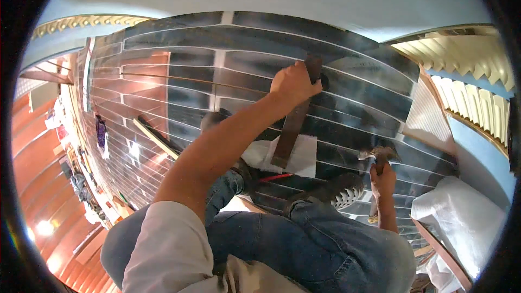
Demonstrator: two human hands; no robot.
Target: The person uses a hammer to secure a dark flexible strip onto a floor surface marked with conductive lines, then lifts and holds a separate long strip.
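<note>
My left hand (296, 84) is closed around the upper part of a dark brown wooden strip (292, 130), which slants down toward me over the dark, glossy floor. The strip's near end rests over a white sheet of paper (306, 154). Off to the right, my right hand (383, 183) grips a claw hammer (382, 156) just below its metal head, with the head held up. A thin red pencil-like stick (275, 177) lies close to the paper, by my shoe (328, 192).
Dark planks with pale joints (255, 65) stretch ahead. A light-edged wooden batten (154, 138) lies to the left. Translucent plastic wrapping (456, 222) is bunched at right, by a wooden edge (442, 252). Purple cloth (101, 131) and assorted items line the far left.
</note>
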